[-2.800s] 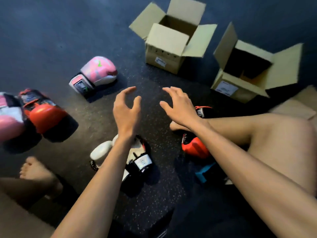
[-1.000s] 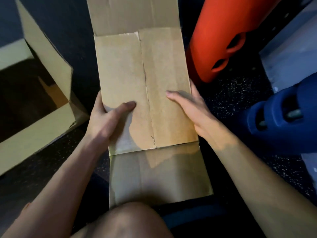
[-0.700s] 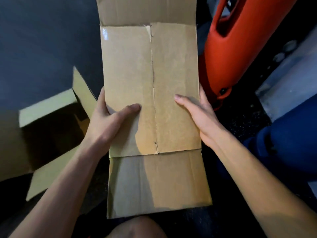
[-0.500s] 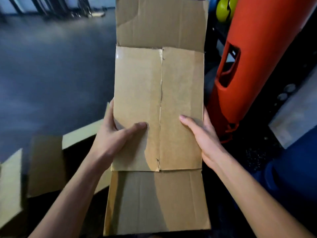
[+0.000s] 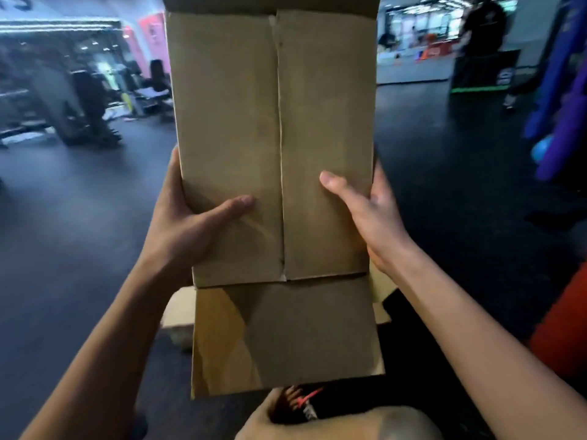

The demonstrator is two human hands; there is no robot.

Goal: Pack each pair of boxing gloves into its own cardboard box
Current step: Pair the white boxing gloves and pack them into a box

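A flattened brown cardboard box (image 5: 324, 122) is held upright in front of me, filling the middle of the view, its flaps hanging down toward my lap. My left hand (image 5: 187, 223) grips its left edge with the thumb across the front. Gripping the right edge is my right hand (image 5: 371, 211), thumb on the front panel. Below the box, a black and red glove (image 5: 301, 408) shows partly beside my knee. Part of another open cardboard box (image 5: 178, 315) peeks out behind the held one, low on the floor.
Dark rubber gym floor (image 5: 79, 249) spreads to the left and right. An orange bag (image 5: 562, 328) sits at the right edge, with blue and purple gear (image 5: 559, 106) above it. Gym machines (image 5: 82, 106) stand far left. A person (image 5: 482, 30) stands far back right.
The flat box has been lifted from near the floor to upright in front of me, and my view has tilted up from the floor into the gym. Both hands keep their grip on its edges.
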